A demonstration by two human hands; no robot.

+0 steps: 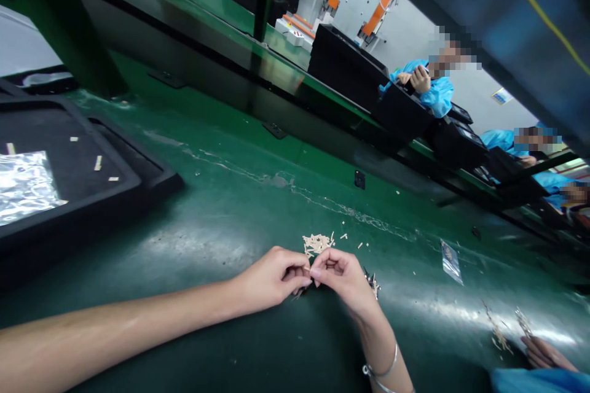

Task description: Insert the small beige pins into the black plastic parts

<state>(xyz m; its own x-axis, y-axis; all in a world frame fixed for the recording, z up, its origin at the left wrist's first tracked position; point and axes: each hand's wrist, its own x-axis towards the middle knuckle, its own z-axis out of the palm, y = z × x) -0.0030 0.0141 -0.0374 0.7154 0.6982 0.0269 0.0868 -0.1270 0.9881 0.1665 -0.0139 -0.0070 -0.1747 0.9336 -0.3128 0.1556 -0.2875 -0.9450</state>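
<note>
My left hand and my right hand meet fingertip to fingertip over the green table. Both are pinched on a tiny pale piece that is mostly hidden between the fingers. Just beyond them lies a loose pile of small beige pieces, with a few strays to its right. Small dark pieces lie beside my right wrist, partly covered by it. More dark bits show under my left fingers. A silvery bracelet circles my right forearm.
Black trays at left hold a silvery bag and several beige pieces. A clear bag lies at right. Another person's hand is by small piles at lower right. People in blue work beyond black bins across the green ledge.
</note>
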